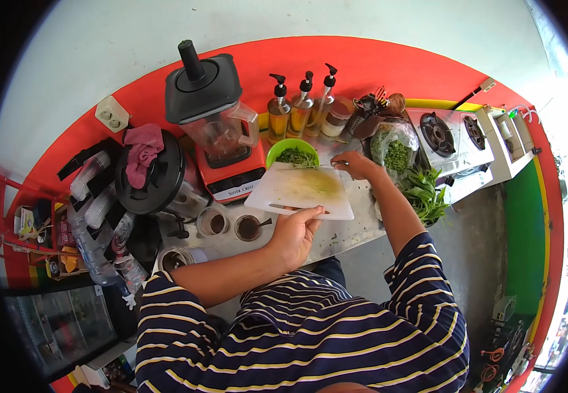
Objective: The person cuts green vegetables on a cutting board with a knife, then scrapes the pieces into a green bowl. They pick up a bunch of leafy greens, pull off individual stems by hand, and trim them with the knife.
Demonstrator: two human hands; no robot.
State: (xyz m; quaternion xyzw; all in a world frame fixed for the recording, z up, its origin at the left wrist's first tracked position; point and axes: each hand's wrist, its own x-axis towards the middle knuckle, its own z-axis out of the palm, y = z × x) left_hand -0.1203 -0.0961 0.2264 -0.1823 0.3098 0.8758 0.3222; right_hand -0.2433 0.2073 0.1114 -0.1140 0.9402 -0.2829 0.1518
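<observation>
My left hand (pixel 292 241) grips the near edge of a white cutting board (pixel 271 190), by its handle slot. The board is tilted, with its far edge at the rim of a green bowl (pixel 274 152). Chopped green leaves (pixel 296 156) lie in the bowl, and a green stain marks the board's surface. Over the board's far right corner, my right hand (pixel 357 165) is closed, with a small dark bit showing at its fingertips. What it holds is too small to make out.
A red blender (pixel 231 171) stands left of the bowl, with pump bottles (pixel 300 112) behind it. Glass jars (pixel 248 227) sit at the front left. Leafy greens (pixel 423 195), a bag of chopped greens (pixel 396 154) and a gas stove (pixel 455 164) are at the right.
</observation>
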